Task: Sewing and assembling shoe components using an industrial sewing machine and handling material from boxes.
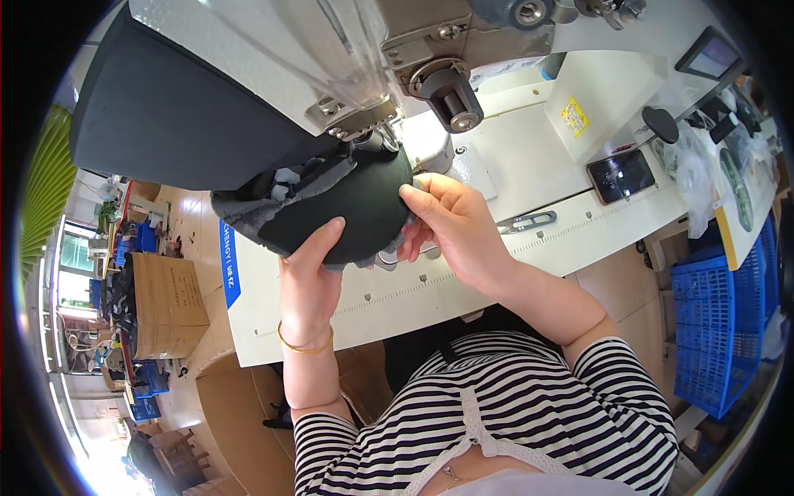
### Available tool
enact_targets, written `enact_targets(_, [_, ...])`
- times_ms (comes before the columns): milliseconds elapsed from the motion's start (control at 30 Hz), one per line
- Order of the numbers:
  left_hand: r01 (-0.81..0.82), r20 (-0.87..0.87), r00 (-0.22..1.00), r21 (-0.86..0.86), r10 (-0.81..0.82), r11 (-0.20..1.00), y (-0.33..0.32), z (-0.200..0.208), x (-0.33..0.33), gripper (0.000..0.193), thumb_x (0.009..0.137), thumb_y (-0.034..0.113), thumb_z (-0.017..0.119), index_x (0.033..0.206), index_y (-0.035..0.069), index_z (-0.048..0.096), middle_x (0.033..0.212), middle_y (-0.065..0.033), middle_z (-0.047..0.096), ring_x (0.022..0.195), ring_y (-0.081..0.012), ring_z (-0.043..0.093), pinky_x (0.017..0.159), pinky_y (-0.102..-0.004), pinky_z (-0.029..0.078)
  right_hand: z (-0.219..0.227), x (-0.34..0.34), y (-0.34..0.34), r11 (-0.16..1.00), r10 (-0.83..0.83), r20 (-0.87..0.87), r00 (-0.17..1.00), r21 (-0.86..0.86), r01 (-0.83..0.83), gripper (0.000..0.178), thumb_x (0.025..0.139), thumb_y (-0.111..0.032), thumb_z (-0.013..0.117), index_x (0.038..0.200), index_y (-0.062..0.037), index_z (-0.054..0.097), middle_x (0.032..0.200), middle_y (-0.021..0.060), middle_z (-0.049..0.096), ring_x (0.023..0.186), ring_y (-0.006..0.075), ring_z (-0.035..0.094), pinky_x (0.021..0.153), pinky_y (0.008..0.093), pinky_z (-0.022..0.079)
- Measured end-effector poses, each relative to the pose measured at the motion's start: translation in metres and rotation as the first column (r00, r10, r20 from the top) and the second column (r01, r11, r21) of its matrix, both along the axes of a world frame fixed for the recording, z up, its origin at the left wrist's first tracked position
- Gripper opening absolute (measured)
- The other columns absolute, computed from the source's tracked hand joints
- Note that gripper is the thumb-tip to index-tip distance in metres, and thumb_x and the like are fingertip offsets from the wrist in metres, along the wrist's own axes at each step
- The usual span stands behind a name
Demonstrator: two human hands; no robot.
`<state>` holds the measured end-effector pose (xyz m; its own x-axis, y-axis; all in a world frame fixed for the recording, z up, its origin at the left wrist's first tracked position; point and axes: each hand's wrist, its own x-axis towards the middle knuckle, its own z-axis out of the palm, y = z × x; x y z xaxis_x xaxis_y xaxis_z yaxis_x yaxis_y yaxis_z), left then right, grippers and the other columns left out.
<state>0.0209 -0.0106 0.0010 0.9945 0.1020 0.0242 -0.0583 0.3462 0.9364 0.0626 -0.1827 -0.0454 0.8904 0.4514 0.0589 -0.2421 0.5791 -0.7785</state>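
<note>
Both hands hold a dark, rounded piece of material (pixel 356 211) with a grey fuzzy layer along its edges, under the needle area of a sewing machine (pixel 376 136). My left hand (pixel 314 263) grips its near edge, thumb flat on top and fingers hidden underneath. At the piece's right edge, my right hand (pixel 451 227) pinches the rim between thumb and fingers. A grey strip of the layer curls up on the piece's left side, with small light grey bits beside it. Thread snips (pixel 527 221) lie on the table to the right of my right hand.
The white table (pixel 496 281) has a ruler scale along its near edge. A phone (pixel 620 176) lies on its right part, near clear plastic bags (pixel 693 178). Blue crates (pixel 718 331) stand at the right. A cardboard box (pixel 169 306) is on the floor at left.
</note>
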Motion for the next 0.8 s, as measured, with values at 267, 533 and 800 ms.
enact_targets(267, [-0.075,0.06,0.995,0.017,0.074,0.997,0.002,-0.012,0.013,0.036,0.085,-0.001,0.054,0.121,-0.004,0.051,0.113,-0.0131,0.062,0.102,-0.025,0.062,0.083,-0.0334,0.051,-0.001,0.006,0.005,1.0,-0.014,0.027,1.0,0.016,0.014,0.023,0.098,-0.021,0.049,0.089,-0.0002,0.054,0.072,0.0089,0.061,0.057,0.0161,0.062,0.051,0.0245,0.049])
enact_targets(533, [-0.204,0.146,0.97,0.06,0.194,0.977,-0.017,-0.016,0.015,0.022,0.086,-0.002,0.057,0.107,-0.005,0.06,0.106,-0.0088,0.063,0.094,-0.0147,0.06,0.086,-0.0269,0.046,-0.003,0.011,0.003,1.0,-0.02,0.048,0.999,-0.02,0.021,0.025,0.099,-0.021,0.048,0.091,0.001,0.055,0.073,0.0115,0.063,0.056,0.0166,0.063,0.05,0.0247,0.049])
enact_targets(800, [-0.246,0.216,0.955,0.203,0.202,0.948,-0.031,-0.029,0.018,0.024,0.088,0.002,0.057,0.112,-0.003,0.057,0.111,-0.0089,0.06,0.1,-0.0154,0.057,0.089,-0.0297,0.045,-0.004,0.013,0.002,0.999,-0.043,0.06,0.997,-0.018,0.044,0.024,0.098,-0.021,0.048,0.088,0.0004,0.054,0.071,0.012,0.063,0.055,0.0172,0.063,0.049,0.0245,0.049])
